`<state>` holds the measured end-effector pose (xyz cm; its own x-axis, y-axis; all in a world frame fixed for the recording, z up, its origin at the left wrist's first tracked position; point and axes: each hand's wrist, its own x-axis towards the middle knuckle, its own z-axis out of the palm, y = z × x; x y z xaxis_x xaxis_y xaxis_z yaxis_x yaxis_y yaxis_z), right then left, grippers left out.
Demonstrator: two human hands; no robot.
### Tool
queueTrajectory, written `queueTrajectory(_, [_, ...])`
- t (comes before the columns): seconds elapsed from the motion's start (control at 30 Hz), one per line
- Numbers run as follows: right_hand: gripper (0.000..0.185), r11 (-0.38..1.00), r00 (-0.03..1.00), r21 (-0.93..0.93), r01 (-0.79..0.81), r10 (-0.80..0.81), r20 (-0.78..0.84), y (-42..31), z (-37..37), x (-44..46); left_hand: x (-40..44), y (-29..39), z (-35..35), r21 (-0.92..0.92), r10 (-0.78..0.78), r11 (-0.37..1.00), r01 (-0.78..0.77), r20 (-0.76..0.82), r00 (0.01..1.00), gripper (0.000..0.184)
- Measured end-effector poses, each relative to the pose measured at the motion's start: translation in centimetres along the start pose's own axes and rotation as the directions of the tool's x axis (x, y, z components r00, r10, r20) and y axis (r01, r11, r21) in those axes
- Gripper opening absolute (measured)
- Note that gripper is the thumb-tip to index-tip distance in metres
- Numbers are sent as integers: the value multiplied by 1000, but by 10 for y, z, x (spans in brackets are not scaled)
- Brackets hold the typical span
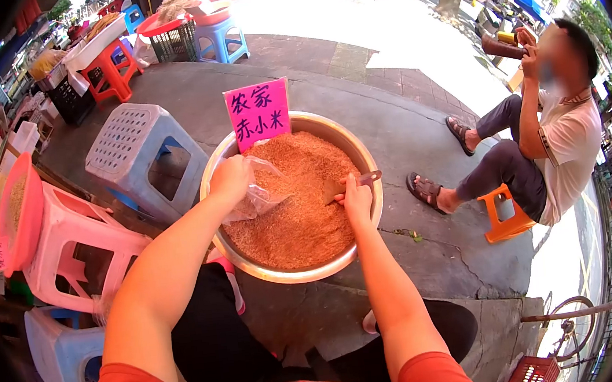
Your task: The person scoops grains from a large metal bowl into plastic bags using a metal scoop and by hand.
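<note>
A large metal basin [220, 245] full of reddish-brown grain [287, 226] stands in front of me. My left hand [231, 178] is closed on a clear plastic bag [252, 200], which hangs over the left side of the grain with its mouth toward the middle. My right hand [355, 199] grips a scoop [371, 176] at the basin's right side. The scoop's handle end sticks out past my fingers, and its blade rests at the grain, partly sunk in it. A pink sign [259, 112] with handwritten black characters stands at the basin's far edge.
A grey-blue stool [128, 138] stands left of the basin. Nearer on the left, a pink stool [79, 242] bears a pink tub [17, 211]. Another person [568, 121] sits at right on an orange stool [507, 212], holding something up. Behind are a red stool [112, 71] and a blue stool [221, 41].
</note>
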<state>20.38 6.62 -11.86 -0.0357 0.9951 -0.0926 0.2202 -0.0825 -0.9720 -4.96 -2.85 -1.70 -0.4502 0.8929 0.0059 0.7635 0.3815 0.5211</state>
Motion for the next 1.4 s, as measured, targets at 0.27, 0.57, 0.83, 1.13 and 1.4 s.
queueTrajectory(0.27, [41,965,996,260,-47,27,80,-46,-5,-5,5,-2,11,46,-15,999,16,-21,1000,33])
queueTrajectory(0.57, [25,845,812,84,528,-531,242,-99,36,-49,5,-4,15,112,-10,994,5,45,999,34])
queueTrajectory(0.83, [31,785,907,-487,383,-419,36,-60,1,-10,0,-6,10,113,-29,993,16,113,993,31])
queueTrajectory(1.13, [40,1000,999,8,-30,30,-22,-17,-8,-4,-1,-2,10,39,-81,996,77,114,990,30])
queueTrajectory(1.4, [42,980,984,137,147,-159,83,-94,23,-36,0,5,14,135,-76,989,64,81,994,31])
